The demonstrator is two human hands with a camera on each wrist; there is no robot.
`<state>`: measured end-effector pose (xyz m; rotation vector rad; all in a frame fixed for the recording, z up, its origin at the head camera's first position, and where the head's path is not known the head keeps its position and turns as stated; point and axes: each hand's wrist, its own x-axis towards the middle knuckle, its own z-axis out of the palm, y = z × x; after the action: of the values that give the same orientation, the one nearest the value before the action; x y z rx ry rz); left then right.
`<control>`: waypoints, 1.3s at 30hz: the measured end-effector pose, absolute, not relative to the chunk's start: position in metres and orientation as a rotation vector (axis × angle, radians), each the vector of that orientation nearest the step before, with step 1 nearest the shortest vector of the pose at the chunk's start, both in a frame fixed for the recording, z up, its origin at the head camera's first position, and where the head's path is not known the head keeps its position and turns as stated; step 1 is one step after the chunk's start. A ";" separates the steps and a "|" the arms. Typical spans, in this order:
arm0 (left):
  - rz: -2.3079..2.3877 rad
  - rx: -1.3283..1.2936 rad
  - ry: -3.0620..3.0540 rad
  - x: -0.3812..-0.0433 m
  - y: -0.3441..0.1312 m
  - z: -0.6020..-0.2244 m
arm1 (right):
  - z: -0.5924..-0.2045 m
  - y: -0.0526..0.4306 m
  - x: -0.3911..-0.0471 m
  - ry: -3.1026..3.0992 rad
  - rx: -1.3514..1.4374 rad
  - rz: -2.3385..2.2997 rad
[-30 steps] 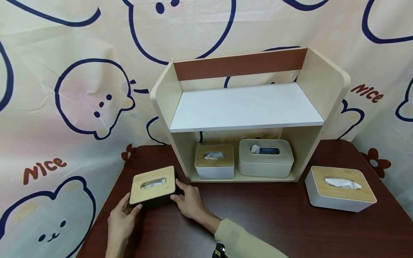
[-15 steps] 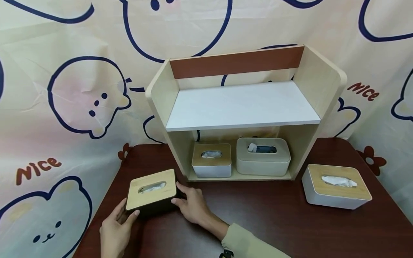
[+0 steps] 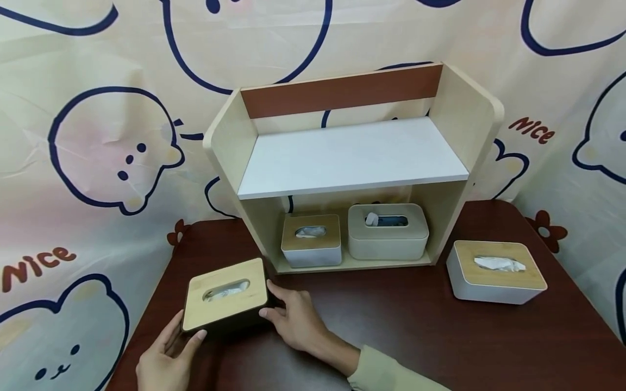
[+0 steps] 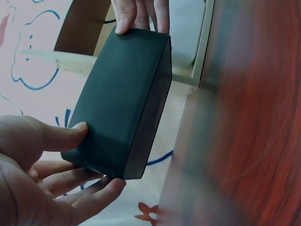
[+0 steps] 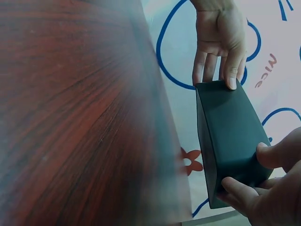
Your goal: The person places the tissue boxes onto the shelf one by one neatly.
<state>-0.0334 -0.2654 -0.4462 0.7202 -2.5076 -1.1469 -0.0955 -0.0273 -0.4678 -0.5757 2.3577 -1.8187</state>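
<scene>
A black tissue box (image 3: 226, 296) with a pale wooden lid is held up over the left side of the table, its lid facing up and white tissue showing in the slot. My left hand (image 3: 168, 353) grips its left end, thumb on the near side and fingers behind and under. The other end is pinched by my right hand (image 3: 295, 317), thumb in front. In the left wrist view the dark side of the tissue box (image 4: 124, 94) stands clear of the table. The right wrist view shows the same tissue box (image 5: 230, 132) spanning between both hands.
A two-level wooden shelf (image 3: 352, 157) stands behind on the dark red table (image 3: 381, 320). Its lower level holds a small wood-lidded tissue box (image 3: 311, 241) and a beige tissue box (image 3: 388, 232). A white tissue box with wooden lid (image 3: 496, 271) sits at the right.
Both hands have brought the black tissue box slightly left and nearer, and it looks a little larger. The head view has shifted, so the shelf and other boxes sit further left in it.
</scene>
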 end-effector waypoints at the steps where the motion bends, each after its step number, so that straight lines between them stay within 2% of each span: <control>1: -1.157 0.706 -2.500 -0.032 -0.263 -0.446 | -0.467 -0.024 -0.093 2.353 -0.575 -1.824; 9: -1.221 0.646 -2.471 -0.024 -0.246 -0.440 | -0.461 -0.002 -0.083 2.326 -0.532 -1.857; 26: -1.292 0.468 -2.461 -0.030 -0.208 -0.430 | -0.454 0.040 -0.078 2.508 -0.519 -1.818; 39: -1.369 0.179 -2.414 -0.048 -0.173 -0.418 | -0.432 0.086 -0.076 2.607 -0.271 -1.816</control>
<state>-0.0477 -0.1730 -0.4177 0.1786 -2.4145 -1.3690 -0.0755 0.0859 -0.4316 -0.2715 2.6065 -1.8162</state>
